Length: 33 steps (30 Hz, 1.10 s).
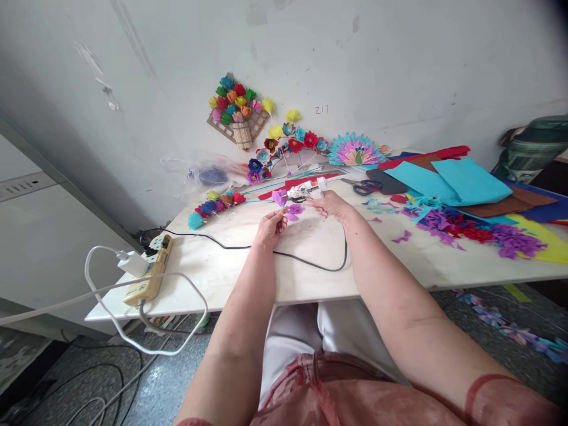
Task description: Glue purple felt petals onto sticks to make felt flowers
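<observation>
My left hand (271, 227) pinches a purple paper flower (279, 198) upright over the table, its fingers closed at the base. My right hand (331, 206) is closed around a white hot glue gun (304, 189), whose nozzle points left at the flower, close to its petals. Right beside the left fingertips lie purple paper petals (293, 211). From the right hand a black cord (306, 260) loops across the tabletop to a power strip (153, 272) on the left.
Finished paper flowers (217, 205) lie left of my hands. Scissors (367, 187), cut paper pieces (474, 228) and folded blue sheets (465, 180) cover the right side. A flower arch (295, 144) and peacock fan (357, 151) stand along the wall. A white cable (205, 307) hangs over the front left edge.
</observation>
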Motion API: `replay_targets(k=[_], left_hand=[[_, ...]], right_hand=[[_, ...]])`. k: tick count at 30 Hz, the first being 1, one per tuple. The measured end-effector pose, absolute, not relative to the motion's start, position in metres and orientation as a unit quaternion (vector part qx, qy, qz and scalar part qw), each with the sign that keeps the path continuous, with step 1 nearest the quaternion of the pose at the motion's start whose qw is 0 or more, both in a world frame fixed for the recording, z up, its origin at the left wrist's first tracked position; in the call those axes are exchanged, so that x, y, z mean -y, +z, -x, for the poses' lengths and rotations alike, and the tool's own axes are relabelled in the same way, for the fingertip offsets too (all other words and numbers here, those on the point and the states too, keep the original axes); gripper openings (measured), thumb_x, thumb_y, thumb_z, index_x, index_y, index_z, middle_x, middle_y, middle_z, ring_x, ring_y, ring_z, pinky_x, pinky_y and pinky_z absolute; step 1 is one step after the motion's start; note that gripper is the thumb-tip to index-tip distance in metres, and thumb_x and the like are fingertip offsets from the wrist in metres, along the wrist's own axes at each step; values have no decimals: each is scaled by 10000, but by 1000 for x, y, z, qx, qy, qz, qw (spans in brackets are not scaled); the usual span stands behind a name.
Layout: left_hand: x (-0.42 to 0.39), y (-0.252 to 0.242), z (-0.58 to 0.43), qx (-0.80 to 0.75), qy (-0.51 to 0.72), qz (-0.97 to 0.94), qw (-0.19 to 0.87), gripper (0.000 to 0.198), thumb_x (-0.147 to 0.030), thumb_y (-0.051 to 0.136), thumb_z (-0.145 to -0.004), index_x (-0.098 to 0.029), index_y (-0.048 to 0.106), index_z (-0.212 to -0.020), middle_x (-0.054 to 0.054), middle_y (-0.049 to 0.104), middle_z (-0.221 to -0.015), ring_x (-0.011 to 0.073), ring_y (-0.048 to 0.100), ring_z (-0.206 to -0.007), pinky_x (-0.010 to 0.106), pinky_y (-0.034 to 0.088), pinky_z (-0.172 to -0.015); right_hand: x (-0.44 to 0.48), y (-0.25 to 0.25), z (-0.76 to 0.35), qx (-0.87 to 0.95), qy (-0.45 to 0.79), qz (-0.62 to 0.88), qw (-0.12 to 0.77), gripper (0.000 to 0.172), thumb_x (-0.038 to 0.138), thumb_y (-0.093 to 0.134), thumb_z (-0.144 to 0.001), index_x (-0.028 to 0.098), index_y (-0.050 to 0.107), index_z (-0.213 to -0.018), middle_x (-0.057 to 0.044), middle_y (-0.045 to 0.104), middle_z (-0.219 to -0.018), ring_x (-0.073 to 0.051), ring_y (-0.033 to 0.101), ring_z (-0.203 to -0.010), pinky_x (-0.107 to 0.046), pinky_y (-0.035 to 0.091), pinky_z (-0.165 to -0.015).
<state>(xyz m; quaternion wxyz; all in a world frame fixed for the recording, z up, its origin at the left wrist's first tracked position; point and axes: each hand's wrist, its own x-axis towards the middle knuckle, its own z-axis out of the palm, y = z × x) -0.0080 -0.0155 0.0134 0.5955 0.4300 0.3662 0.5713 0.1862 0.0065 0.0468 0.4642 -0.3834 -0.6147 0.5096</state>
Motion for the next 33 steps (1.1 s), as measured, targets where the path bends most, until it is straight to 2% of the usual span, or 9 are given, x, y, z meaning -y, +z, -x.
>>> replay_targets(k=[19, 33], left_hand=[[14, 12, 9, -363, 580, -424, 594, 181, -211, 614, -709, -77, 607, -831, -6, 521, -521, 35, 436, -419, 149, 223, -362], [16, 14, 7, -353, 576, -431, 598, 204, -235, 639, -685, -85, 604, -819, -11, 520, -512, 32, 428, -413, 149, 220, -363]], right_hand=[[-5, 48, -191, 632, 496, 410, 432, 337, 327, 751, -576, 156, 461, -599, 73, 369, -365, -38, 292, -304, -192, 219, -305], [-9, 42, -188, 620, 541, 381, 422, 343, 345, 752, -571, 156, 485, -674, 86, 345, -397, -37, 276, -313, -194, 200, -304]])
